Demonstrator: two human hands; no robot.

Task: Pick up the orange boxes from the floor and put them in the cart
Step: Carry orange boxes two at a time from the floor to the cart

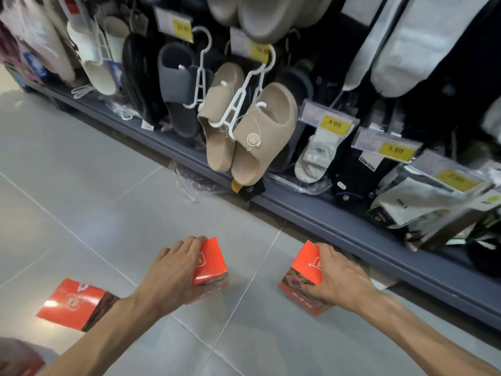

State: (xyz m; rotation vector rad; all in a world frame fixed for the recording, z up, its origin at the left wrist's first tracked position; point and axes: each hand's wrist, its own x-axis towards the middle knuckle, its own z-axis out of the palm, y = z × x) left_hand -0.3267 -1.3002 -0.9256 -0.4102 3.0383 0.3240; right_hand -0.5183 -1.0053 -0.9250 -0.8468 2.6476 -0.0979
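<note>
Three orange boxes are in the head view, above the grey tiled floor (81, 185). My left hand (173, 270) grips one orange box (212, 263) from its left side, fingers over the top. My right hand (336, 278) grips a second orange box (305, 267) from its right side, thumb on its dark printed face. A third orange box (71, 302) lies flat on the floor at the lower left, beside my left forearm, untouched. No cart is in view.
A store shelf base (325, 215) runs diagonally just behind the boxes. Beige slippers (244, 137) on white hangers, dark slippers (179, 85), socks and silver packets (423, 196) hang over it. A blurred reddish object (19, 359) sits at the bottom left corner.
</note>
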